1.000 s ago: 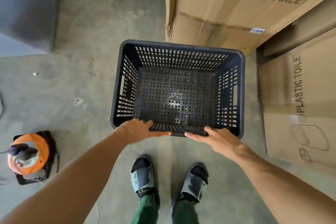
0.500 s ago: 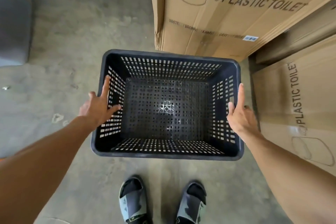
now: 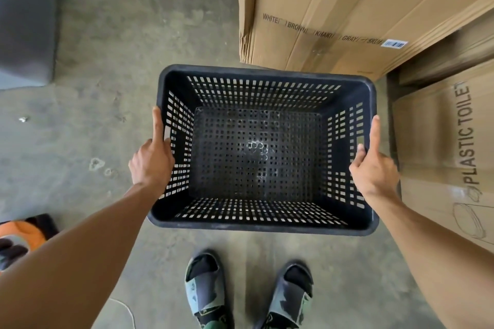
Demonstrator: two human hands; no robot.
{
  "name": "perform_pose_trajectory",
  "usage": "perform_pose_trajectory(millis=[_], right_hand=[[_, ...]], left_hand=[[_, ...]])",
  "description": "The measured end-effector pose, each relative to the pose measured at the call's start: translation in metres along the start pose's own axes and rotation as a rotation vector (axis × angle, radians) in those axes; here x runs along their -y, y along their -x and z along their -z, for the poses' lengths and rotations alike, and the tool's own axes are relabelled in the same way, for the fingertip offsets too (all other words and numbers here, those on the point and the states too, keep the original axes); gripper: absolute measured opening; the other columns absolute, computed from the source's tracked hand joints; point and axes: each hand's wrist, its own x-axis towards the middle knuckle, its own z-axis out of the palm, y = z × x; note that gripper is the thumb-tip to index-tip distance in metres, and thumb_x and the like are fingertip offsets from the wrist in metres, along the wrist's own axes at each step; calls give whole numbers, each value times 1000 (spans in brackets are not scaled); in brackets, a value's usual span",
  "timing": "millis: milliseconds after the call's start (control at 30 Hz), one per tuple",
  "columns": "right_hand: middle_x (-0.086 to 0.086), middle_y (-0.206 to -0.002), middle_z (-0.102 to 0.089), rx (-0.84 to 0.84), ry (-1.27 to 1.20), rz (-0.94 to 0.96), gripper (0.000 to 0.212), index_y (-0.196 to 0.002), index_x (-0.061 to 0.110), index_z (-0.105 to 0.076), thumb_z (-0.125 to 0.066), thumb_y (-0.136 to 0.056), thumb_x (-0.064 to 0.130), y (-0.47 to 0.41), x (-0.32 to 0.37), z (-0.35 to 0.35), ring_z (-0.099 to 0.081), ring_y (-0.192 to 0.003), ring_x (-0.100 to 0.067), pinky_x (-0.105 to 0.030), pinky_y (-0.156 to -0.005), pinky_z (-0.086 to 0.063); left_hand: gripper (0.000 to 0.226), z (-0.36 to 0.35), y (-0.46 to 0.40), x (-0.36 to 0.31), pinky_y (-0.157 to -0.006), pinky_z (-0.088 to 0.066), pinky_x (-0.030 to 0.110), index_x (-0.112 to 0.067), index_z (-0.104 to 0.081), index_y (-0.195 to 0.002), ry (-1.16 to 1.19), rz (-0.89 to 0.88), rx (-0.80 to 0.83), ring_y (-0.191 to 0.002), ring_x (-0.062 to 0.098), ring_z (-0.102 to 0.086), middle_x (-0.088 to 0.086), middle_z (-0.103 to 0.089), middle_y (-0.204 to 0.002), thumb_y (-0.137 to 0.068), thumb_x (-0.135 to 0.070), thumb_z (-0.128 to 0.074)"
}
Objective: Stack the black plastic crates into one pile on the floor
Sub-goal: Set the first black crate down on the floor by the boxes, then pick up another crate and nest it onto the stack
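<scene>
One black plastic crate [image 3: 263, 224] with perforated walls and floor sits open side up in the middle of the view, empty, over the concrete floor in front of my feet. My left hand [image 3: 151, 160] grips its left wall, thumb along the rim and fingers under the edge. On the opposite wall my right hand [image 3: 373, 165] holds the same way. Whether the crate rests on the floor or is held just above it, I cannot tell. No other black crate shows.
Large cardboard boxes marked PLASTIC TOILET stand behind [image 3: 361, 8] and right [image 3: 449, 157] of the crate, close to its rim. A grey bin [image 3: 25, 24] is at far left. An orange cable reel [image 3: 21, 238] lies at lower left. My sandalled feet [image 3: 248, 294] are below.
Both hands went from the crate's near rim to its left and right walls and closed on them. The crate now appears larger and nearer.
</scene>
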Motion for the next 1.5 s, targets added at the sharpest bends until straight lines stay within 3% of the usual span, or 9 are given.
perform_pose_trajectory(millis=[133,300,400,500,667,733,1100,1300,1500], right_hand=[[-7,-55,-51,6,-9,-6,74,-159,36,9,-40,-104,29,1,4,3,-47,-44,-25,-38,-46,-49],[-15,-74,-61,145,19,-57,73,-154,40,21,-34,-105,38,-1,7,16,-56,-52,-29,-40,-52,-53],[-23,-123,-49,294,32,-147,78,-151,44,22,-39,-102,46,-2,26,42,-62,-84,-36,-44,-68,-52],[-20,-148,-28,374,65,-101,78,-154,39,4,-47,-96,53,7,55,84,-44,-125,-42,-54,-99,-44],[-13,-136,-52,444,63,140,62,-147,24,-39,-51,-92,53,42,108,175,-51,-124,-31,-43,-100,-46],[-10,-131,-58,462,81,228,58,-141,23,-48,-51,-92,54,60,131,214,-54,-121,-29,-40,-99,-47],[-5,-132,-56,499,113,511,64,-142,29,-42,-46,-89,65,102,249,393,-55,-119,-28,-41,-94,-47],[-3,-137,-51,473,84,598,63,-144,26,-40,-47,-92,60,85,344,448,-48,-127,-26,-40,-103,-42],[-1,-135,-52,392,122,611,64,-143,34,-38,-45,-88,67,75,473,478,-52,-123,-24,-37,-94,-46]], left_hand=[[72,-1,-2,3,-46,-31,30,-36,7,-157,58,-27,-23,-42,17,-39,-2,-41,-54,-104,-27,-41],[82,9,-8,4,-50,-40,35,-38,28,-150,30,-33,137,-49,22,-50,11,-58,-70,-105,-34,-40],[90,33,-11,1,-69,-49,49,-34,29,-150,-146,-36,282,-85,37,-63,26,-57,-116,-101,-46,-45],[87,78,0,-9,-92,-49,52,-25,2,-157,-250,-89,338,-118,39,-52,22,-43,-138,-94,-53,-52],[79,174,46,-37,-100,-47,46,-25,-24,-154,-274,-153,399,-122,30,-50,13,-46,-139,-88,-57,-54],[77,217,69,-50,-100,-45,46,-24,-30,-151,-282,-151,425,-122,31,-50,11,-48,-137,-86,-58,-53],[71,420,122,-66,-102,-41,44,-22,-37,-147,-209,-89,410,-127,30,-48,8,-50,-139,-87,-57,-51],[71,513,86,-14,-100,-42,43,-22,-38,-148,-172,-32,292,-125,28,-50,8,-51,-137,-87,-55,-52],[67,606,18,70,-98,-44,42,-20,-40,-144,-140,-9,211,-123,31,-50,10,-50,-135,-88,-54,-54]])
